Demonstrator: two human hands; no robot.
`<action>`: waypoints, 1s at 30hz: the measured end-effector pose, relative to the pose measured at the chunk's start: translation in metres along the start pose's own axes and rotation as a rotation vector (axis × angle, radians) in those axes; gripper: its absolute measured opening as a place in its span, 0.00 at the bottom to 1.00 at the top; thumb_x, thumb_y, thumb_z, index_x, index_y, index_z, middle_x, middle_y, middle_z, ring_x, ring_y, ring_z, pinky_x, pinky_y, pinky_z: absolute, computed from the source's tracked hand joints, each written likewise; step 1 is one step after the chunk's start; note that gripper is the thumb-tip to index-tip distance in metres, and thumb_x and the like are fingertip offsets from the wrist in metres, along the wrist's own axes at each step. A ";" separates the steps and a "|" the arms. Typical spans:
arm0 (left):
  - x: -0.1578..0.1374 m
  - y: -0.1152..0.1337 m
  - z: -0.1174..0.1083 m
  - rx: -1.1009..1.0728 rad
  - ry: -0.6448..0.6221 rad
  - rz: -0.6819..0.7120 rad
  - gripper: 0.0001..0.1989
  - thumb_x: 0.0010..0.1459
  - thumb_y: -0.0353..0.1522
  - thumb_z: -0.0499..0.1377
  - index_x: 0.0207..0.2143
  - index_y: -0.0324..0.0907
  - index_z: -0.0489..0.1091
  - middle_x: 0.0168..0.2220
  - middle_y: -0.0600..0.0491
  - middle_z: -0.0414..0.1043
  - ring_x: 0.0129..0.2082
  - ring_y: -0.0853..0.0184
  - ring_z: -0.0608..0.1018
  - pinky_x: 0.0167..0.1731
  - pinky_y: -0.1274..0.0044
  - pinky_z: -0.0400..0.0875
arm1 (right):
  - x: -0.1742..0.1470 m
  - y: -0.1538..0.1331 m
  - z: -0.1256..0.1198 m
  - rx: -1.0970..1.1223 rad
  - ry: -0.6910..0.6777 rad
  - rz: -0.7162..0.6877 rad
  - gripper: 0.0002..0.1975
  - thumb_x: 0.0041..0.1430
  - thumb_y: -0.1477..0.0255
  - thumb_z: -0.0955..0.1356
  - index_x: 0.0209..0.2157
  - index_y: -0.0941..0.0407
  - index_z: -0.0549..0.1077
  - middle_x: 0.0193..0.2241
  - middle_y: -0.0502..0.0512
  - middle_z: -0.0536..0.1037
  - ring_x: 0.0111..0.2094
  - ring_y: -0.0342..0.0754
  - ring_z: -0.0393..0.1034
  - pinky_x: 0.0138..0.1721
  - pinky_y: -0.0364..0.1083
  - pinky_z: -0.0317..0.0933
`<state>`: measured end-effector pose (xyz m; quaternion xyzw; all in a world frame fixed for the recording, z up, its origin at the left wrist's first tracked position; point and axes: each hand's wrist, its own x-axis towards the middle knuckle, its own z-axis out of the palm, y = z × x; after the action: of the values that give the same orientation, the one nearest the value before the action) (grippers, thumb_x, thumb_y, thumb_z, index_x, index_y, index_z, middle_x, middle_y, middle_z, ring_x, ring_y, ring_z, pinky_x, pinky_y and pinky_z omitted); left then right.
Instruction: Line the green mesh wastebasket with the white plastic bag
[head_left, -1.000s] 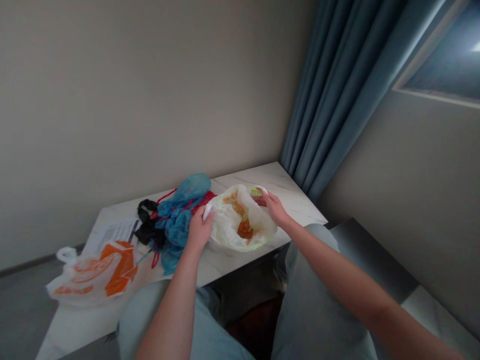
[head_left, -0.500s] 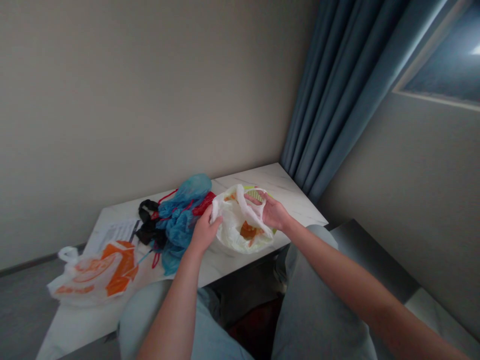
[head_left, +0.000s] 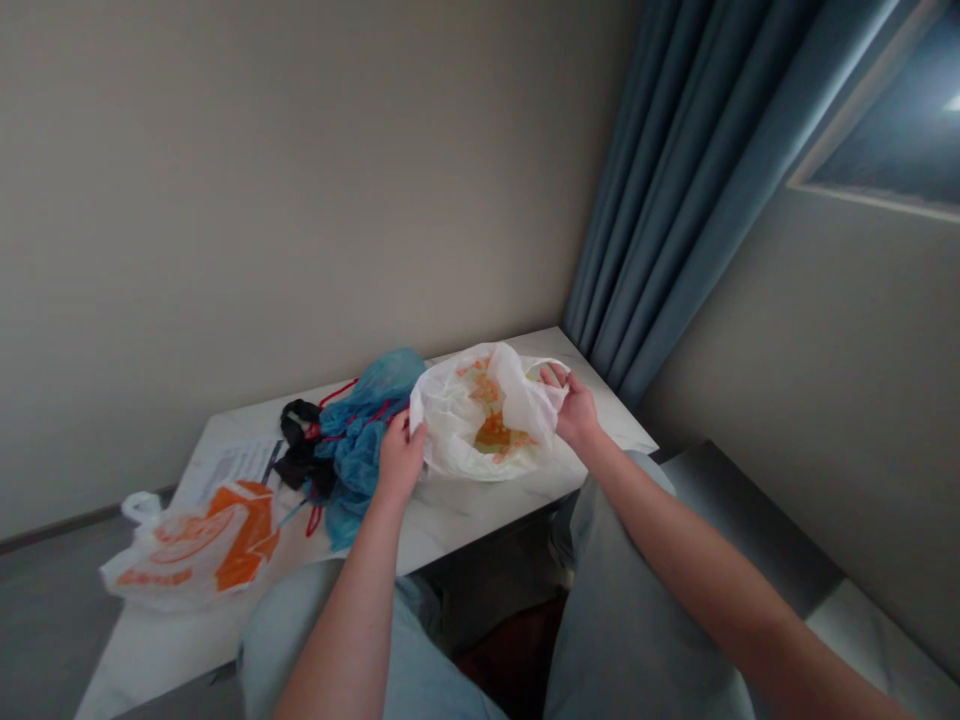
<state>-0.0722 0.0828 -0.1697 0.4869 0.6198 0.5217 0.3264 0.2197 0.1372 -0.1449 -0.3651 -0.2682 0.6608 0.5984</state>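
A white plastic bag (head_left: 457, 430) with orange print is spread between my hands, its mouth facing me. My left hand (head_left: 402, 452) pinches the bag's left edge between thumb and fingers. At the other side my right hand (head_left: 574, 404) grips the right edge, with the fingertips partly inside a handle loop. Left of my left hand lies a heap of crumpled blue plastic bags (head_left: 360, 450) with red drawstrings. Black plastic bags (head_left: 304, 468) are bunched against that heap.
Another white bag with orange print (head_left: 199, 550) rests at the left of the marbled white table (head_left: 450, 520), beside a printed sheet (head_left: 236, 462). A blue curtain (head_left: 667, 200) hangs behind the right end. My knees are under the table's front edge.
My hands have moved apart, the right one going right and slightly up. The white bag is stretched wider, and the green thing seen behind it is now mostly covered.
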 end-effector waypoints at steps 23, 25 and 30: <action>0.003 0.031 -0.028 -0.918 -0.120 -0.653 0.07 0.55 0.25 0.60 0.27 0.39 0.64 0.20 0.60 0.61 0.14 0.79 0.63 0.12 0.87 0.53 | -0.002 -0.025 -0.011 0.024 0.059 -0.040 0.28 0.55 0.71 0.71 0.57 0.47 0.63 0.46 0.51 0.79 0.39 0.47 0.77 0.41 0.49 0.74; 0.003 0.032 -0.030 -0.959 -0.114 -0.634 0.03 0.56 0.25 0.59 0.32 0.38 0.67 0.23 0.58 0.64 0.15 0.80 0.64 0.13 0.87 0.54 | -0.007 -0.023 -0.007 -0.070 0.012 -0.033 0.41 0.52 0.73 0.72 0.64 0.43 0.53 0.53 0.51 0.76 0.45 0.48 0.77 0.42 0.50 0.74; 0.000 0.032 -0.032 -0.951 -0.150 -0.482 0.21 0.55 0.23 0.59 0.51 0.45 0.70 0.32 0.55 0.71 0.19 0.80 0.69 0.19 0.88 0.63 | -0.011 -0.011 -0.008 -0.384 -0.107 -0.005 0.65 0.45 0.75 0.76 0.69 0.39 0.27 0.66 0.63 0.58 0.49 0.54 0.75 0.35 0.50 0.76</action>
<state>-0.0929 0.0719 -0.1308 0.1650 0.3844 0.6190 0.6647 0.2330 0.1269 -0.1389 -0.4362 -0.4219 0.6144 0.5043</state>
